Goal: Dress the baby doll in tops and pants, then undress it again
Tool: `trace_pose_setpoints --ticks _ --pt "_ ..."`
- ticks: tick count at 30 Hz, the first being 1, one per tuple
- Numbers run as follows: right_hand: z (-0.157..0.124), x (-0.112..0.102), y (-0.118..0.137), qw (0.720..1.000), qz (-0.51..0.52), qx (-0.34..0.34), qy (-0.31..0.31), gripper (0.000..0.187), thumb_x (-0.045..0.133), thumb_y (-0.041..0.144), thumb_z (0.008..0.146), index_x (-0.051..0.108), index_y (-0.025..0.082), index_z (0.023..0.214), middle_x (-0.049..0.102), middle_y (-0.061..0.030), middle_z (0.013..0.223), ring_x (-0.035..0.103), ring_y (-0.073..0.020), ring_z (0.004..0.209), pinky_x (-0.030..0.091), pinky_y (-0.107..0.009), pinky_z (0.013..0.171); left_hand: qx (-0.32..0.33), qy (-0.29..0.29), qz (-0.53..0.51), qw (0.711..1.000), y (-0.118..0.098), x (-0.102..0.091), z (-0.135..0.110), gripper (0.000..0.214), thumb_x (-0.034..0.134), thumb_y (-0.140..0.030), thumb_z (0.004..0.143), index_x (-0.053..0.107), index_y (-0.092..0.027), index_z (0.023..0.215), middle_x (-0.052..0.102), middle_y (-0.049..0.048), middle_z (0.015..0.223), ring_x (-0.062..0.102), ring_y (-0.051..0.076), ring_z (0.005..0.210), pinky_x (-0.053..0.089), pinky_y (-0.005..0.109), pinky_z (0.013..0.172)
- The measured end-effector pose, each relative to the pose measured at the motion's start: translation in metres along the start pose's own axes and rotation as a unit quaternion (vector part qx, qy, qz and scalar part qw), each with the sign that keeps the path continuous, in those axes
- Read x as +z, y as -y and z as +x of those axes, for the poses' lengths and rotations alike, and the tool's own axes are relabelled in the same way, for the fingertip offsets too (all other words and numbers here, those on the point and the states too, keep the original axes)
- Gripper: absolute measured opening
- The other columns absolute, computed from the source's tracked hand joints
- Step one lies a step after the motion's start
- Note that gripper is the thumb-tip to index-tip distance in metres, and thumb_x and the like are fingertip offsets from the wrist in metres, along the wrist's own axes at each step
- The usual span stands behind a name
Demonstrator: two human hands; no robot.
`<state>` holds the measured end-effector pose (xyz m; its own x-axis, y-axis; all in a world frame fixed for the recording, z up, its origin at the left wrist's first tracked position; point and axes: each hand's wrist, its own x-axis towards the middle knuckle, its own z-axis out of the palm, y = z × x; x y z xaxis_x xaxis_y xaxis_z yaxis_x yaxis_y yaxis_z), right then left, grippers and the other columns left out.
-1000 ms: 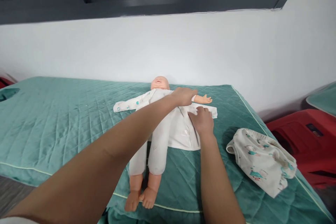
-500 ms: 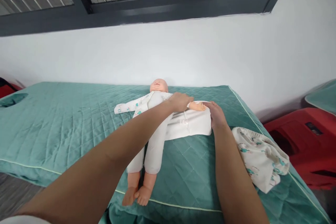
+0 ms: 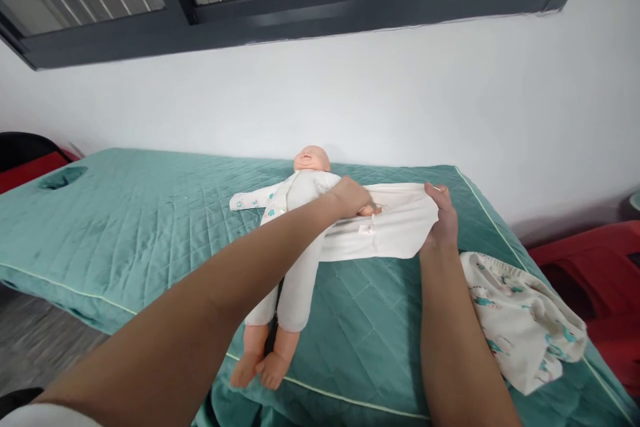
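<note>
A baby doll (image 3: 300, 293) lies on its back on a green quilted bed cover (image 3: 165, 213), its head toward the wall and bare feet toward me. One of its arms, on the left, is in a patterned white sleeve (image 3: 253, 199). My left hand (image 3: 353, 198) is closed around the doll's other arm, whose small hand (image 3: 370, 211) pokes out past my fingers. Beneath that arm a white baby top (image 3: 395, 230) is spread out to the right. My right hand (image 3: 443, 213) pinches the top's far edge and holds it stretched.
Crumpled patterned baby pants (image 3: 523, 320) lie on the bed beside my right forearm. A red plastic object (image 3: 595, 280) stands off the bed's right side. Behind the bed rise a white wall (image 3: 380, 100) and a dark window frame (image 3: 320, 13).
My right hand has pulled the top's edge farther right, so more cloth is stretched out. My left hand has slid toward the doll's hand, covering more of the arm. The view has shifted slightly.
</note>
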<state>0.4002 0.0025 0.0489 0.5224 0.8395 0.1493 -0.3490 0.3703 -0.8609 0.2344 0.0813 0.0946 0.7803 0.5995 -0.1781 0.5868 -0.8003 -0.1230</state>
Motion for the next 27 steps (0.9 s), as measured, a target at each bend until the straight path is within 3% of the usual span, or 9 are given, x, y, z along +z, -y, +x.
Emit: trace_pose_setpoints --ticks 3,7,10,14,18,20,24,27 --pt "-0.010 0.010 -0.002 0.999 0.040 0.014 0.031 0.052 0.081 0.044 0.066 0.033 0.025 0.069 0.039 0.0085 0.062 0.044 -0.0103 0.054 0.043 -0.026 0.055 -0.041 0.008 -0.019 0.999 -0.008 0.000 0.008 0.024 0.054 -0.030 0.089 0.075 -0.021 0.094 0.075 0.0121 0.113 0.068 0.029 0.101 0.044 0.041 0.093" --pt "-0.025 0.021 -0.006 0.988 -0.014 0.083 0.129 0.044 0.081 0.052 0.065 0.048 0.026 0.075 0.051 0.0057 0.064 0.055 -0.0158 0.062 0.049 -0.030 0.061 -0.075 0.010 -0.041 0.996 -0.006 0.000 0.013 0.027 0.063 -0.033 0.082 0.075 -0.021 0.104 0.074 0.0134 0.118 0.065 0.032 0.111 0.039 0.048 0.107" --pt "-0.039 0.029 -0.008 0.961 -0.068 0.137 0.232 0.047 0.082 0.051 0.065 0.061 0.026 0.099 0.069 -0.0009 0.083 0.067 -0.0241 0.082 0.054 -0.037 0.074 -0.088 0.007 -0.059 0.994 0.009 -0.004 0.003 0.041 0.067 -0.036 0.080 0.072 -0.022 0.117 0.069 0.0146 0.129 0.060 0.034 0.121 0.040 0.047 0.108" --pt "-0.062 0.042 -0.015 0.927 -0.091 0.163 0.327 0.060 0.085 0.041 0.064 0.064 0.026 0.118 0.073 -0.0052 0.112 0.067 -0.0287 0.108 0.055 -0.040 0.089 -0.102 0.006 -0.094 0.990 0.037 -0.014 -0.026 0.032 0.062 -0.031 0.084 0.074 -0.021 0.112 0.073 0.0137 0.121 0.065 0.029 0.112 0.048 0.035 0.096" --pt "-0.082 0.059 -0.026 0.920 -0.119 0.150 0.342 0.061 0.087 0.033 0.065 0.066 0.030 0.122 0.067 -0.0022 0.132 0.056 -0.0270 0.130 0.046 -0.040 0.109 -0.125 -0.040 -0.137 0.982 0.061 -0.019 -0.058 0.035 0.042 -0.032 0.096 0.070 -0.022 0.115 0.073 0.0094 0.121 0.067 0.024 0.108 0.049 0.031 0.089" --pt "-0.089 0.066 -0.028 0.922 -0.119 0.135 0.342 0.061 0.087 0.031 0.067 0.066 0.031 0.124 0.064 -0.0010 0.137 0.051 -0.0258 0.137 0.040 -0.039 0.115 -0.126 -0.078 -0.201 0.968 0.065 -0.019 -0.072 0.043 0.034 -0.042 0.100 0.063 -0.023 0.125 0.070 0.0070 0.129 0.064 0.022 0.115 0.048 0.029 0.092" --pt "-0.092 0.073 -0.026 0.915 -0.135 0.125 0.359 0.052 0.085 0.032 0.072 0.069 0.032 0.122 0.063 -0.0012 0.139 0.048 -0.0272 0.139 0.038 -0.041 0.117 -0.090 -0.065 -0.252 0.961 0.057 -0.020 -0.089 0.067 0.050 -0.067 0.086 0.049 -0.022 0.136 0.068 0.0100 0.128 0.063 0.028 0.114 0.048 0.031 0.086" --pt "-0.090 0.072 -0.024 0.900 -0.161 0.129 0.385 0.049 0.084 0.035 0.074 0.071 0.033 0.121 0.064 -0.0026 0.137 0.049 -0.0290 0.138 0.039 -0.043 0.115 -0.064 -0.046 -0.216 0.973 0.050 -0.020 -0.089 0.049 0.061 -0.047 0.082 0.056 -0.020 0.122 0.071 0.0103 0.114 0.065 0.030 0.106 0.047 0.034 0.079"
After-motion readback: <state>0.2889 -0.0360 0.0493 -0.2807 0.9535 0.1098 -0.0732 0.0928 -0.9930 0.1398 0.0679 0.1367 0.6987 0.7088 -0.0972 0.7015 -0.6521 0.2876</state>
